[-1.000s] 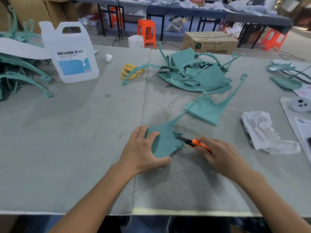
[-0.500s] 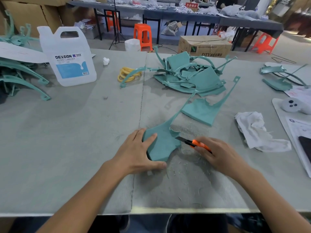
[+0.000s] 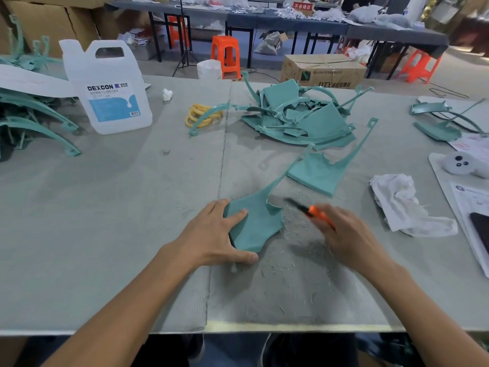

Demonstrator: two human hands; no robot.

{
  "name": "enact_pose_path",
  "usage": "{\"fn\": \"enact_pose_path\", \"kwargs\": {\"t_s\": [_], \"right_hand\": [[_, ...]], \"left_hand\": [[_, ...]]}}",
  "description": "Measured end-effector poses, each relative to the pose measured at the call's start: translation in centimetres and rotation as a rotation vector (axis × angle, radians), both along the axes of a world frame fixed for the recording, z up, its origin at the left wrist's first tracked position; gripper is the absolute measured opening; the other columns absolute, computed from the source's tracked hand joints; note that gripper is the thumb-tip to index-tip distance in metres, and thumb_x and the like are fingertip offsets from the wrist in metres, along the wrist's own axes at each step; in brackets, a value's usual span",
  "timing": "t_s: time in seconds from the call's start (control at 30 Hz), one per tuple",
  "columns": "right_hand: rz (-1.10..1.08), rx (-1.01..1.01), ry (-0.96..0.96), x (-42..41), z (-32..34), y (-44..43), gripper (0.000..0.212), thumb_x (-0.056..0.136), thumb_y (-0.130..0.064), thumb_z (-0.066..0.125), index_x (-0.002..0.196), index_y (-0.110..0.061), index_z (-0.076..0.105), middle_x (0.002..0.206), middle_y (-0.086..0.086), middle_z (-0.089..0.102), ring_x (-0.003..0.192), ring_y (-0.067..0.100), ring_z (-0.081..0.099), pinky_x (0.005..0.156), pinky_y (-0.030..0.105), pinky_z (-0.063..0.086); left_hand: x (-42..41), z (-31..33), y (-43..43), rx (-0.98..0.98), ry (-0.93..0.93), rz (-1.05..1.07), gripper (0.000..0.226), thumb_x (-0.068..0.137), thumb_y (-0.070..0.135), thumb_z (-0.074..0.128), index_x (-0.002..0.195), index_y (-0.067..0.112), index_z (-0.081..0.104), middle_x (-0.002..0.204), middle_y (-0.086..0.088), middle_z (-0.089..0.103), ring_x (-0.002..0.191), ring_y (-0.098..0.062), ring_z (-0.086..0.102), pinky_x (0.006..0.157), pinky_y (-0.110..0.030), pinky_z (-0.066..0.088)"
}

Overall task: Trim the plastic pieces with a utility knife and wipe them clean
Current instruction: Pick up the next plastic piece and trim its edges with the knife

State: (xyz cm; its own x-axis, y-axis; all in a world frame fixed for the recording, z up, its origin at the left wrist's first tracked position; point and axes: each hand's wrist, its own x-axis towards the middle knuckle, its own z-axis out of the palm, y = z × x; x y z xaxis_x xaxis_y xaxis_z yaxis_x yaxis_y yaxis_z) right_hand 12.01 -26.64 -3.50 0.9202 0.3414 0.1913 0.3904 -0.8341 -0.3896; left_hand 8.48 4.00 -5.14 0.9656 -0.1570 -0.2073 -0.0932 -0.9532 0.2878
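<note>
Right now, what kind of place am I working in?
Likely a factory finishing workshop: a heap of teal moulded plastic pieces on a long felt-covered bench, trimming shavings beside the utility knife, and cardboard cartons and more worktables behind.

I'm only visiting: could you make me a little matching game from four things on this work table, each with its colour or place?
Things:
1 jug
2 knife
3 rag
4 rubber bands

Descriptions:
A yellow, in a small heap
B orange, held in the right hand
C white, crumpled
D standing upright, blue label

Pairs: 1-D, 2-B, 3-C, 4-A.
</note>
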Motion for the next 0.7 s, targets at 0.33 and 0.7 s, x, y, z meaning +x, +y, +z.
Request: {"fn": "enact_pose_path", "kwargs": {"t_s": [0.33, 0.7], "right_hand": [[0.173, -0.124, 0.06, -0.2, -0.5, -0.7, 0.043, 0.096, -0.063, 0.033, 0.12, -0.037, 0.059, 0.092, -0.011, 0.061, 0.086, 0.017, 0.058, 0.075, 0.039, 0.05], [-0.001, 0.149, 0.097, -2.9, 0.3, 2.1, 0.015, 0.099, -0.051, 0.051, 0.111, -0.045, 0.058, 0.072, -0.024, 0.062, 0.062, 0.002, 0.058, 0.053, 0.018, 0.037]], "left_hand": [[-0.1, 0.1, 0.0, -0.054, 0.023, 0.037, 0.13, 0.046, 0.108, 0.038, 0.157, 0.045, 0.013, 0.164, 0.009, 0.005, 0.15, -0.011, 0.002, 0.12, -0.043, 0.018], [0.1, 0.2, -0.6, -0.25, -0.016, 0.152, 0.123, 0.05, 0.107, 0.026, 0.155, 0.044, 0.023, 0.165, 0.006, 0.018, 0.15, -0.012, 0.014, 0.121, -0.04, 0.02]]}}
